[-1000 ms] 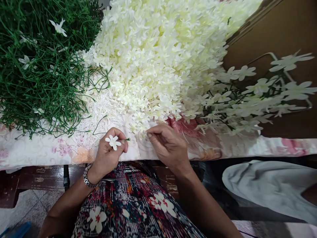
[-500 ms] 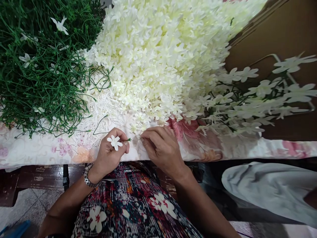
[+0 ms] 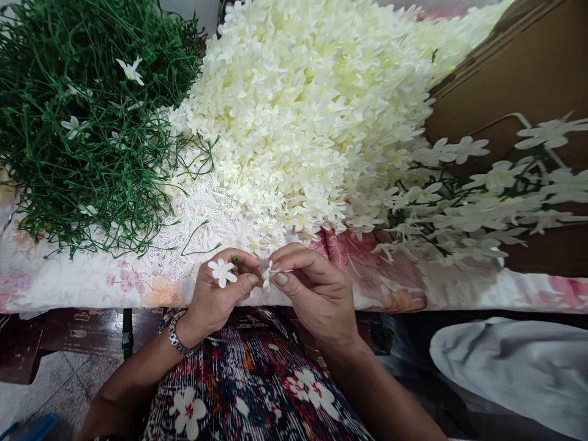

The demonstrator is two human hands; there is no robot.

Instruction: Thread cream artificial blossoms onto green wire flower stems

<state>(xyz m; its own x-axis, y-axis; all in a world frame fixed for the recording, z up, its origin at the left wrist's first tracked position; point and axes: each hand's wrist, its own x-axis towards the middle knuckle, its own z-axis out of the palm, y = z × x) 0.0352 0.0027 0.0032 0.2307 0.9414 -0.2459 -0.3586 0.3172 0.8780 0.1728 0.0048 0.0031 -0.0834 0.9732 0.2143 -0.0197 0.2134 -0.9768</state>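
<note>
My left hand (image 3: 219,294) is closed round a thin green stem (image 3: 236,260) with a small white fabric flower (image 3: 222,272) sitting on it between the fingers. My right hand (image 3: 312,288) pinches a white flower piece (image 3: 267,274) between thumb and forefinger, its tip almost touching the left hand's fingertips. Both hands hover at the front edge of a flowered cloth (image 3: 92,282), just below a big heap of loose cream-white flowers (image 3: 312,116).
A pile of green plastic stems (image 3: 87,128) lies at the left, with thin white stamen pieces (image 3: 193,208) beside it. Finished flower sprays (image 3: 482,196) lie at the right against a brown cardboard box (image 3: 528,67). A grey cloth (image 3: 514,367) lies at lower right.
My right hand has lifted a white flower piece off the cloth and brought it to the left hand. The view has shifted slightly downward.
</note>
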